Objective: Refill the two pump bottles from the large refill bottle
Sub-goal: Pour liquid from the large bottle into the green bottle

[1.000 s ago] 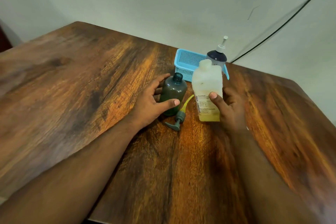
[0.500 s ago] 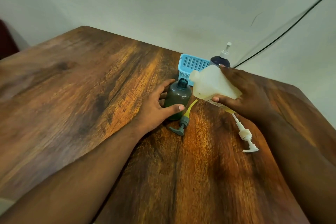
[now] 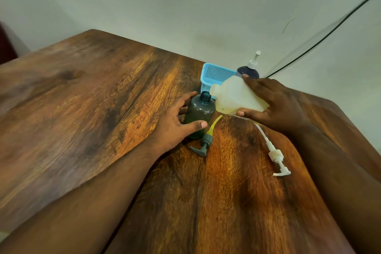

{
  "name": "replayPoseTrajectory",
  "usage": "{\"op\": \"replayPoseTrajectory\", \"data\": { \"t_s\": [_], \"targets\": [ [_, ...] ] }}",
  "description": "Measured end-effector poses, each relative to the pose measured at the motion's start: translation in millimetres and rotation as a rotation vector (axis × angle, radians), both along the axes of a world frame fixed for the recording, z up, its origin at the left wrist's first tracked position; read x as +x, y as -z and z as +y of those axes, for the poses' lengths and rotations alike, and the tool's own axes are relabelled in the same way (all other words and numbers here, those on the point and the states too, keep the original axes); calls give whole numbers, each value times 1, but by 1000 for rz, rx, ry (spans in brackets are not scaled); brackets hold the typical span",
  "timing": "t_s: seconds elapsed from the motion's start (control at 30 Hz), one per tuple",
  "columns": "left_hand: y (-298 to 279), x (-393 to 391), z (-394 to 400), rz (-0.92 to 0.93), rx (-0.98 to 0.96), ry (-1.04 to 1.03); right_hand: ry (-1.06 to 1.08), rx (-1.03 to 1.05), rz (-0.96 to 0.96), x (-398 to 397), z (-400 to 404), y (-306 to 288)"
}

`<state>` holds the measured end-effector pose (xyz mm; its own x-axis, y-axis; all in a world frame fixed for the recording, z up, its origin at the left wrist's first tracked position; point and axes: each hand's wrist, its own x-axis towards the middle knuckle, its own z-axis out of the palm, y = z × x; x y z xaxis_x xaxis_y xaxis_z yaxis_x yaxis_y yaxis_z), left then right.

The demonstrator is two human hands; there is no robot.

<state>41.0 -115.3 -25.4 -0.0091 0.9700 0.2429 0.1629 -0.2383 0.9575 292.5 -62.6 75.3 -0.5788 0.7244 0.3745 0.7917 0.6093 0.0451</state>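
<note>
On a dark wooden table set against a pale wall, I watch my left hand curl round the green pump bottle, thumb across its front and fingers behind it; the bottle stands upright with its neck uncapped. I cannot make out a liquid level through its dark, translucent wall.

My right hand grasps the large refill bottle, fingers over its top side and thumb beneath, tipping it so that its open mouth sits just beside and slightly above the green bottle's neck. The refill bottle is milky white (a faint yellow tinge shows along its lower edge, near the thumb). No stream is visible between the two mouths. Any label on it is hidden under my hand, so I can read no writing or brand.

The grey pump head, with its yellowish dip tube, lies on the table touching the green bottle's base. A white pump head with a long tube lies to the right, below my right wrist.

Behind the refill bottle stands the dark blue pump bottle, its white pump still fitted, just beside a light blue mesh basket; what the basket holds is hidden. A black cable runs along the wall.
</note>
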Motion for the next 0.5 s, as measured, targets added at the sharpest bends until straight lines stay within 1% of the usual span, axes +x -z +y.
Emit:
{"op": "replayPoseTrajectory", "data": {
  "t_s": [0.13, 0.5],
  "targets": [
    [-2, 1, -1, -4, -7, -2, -23, 26, -13, 0, 1, -2],
    [-2, 2, 0, 0, 3, -1, -94, 81, -127, 3, 13, -12]
  ]
}}
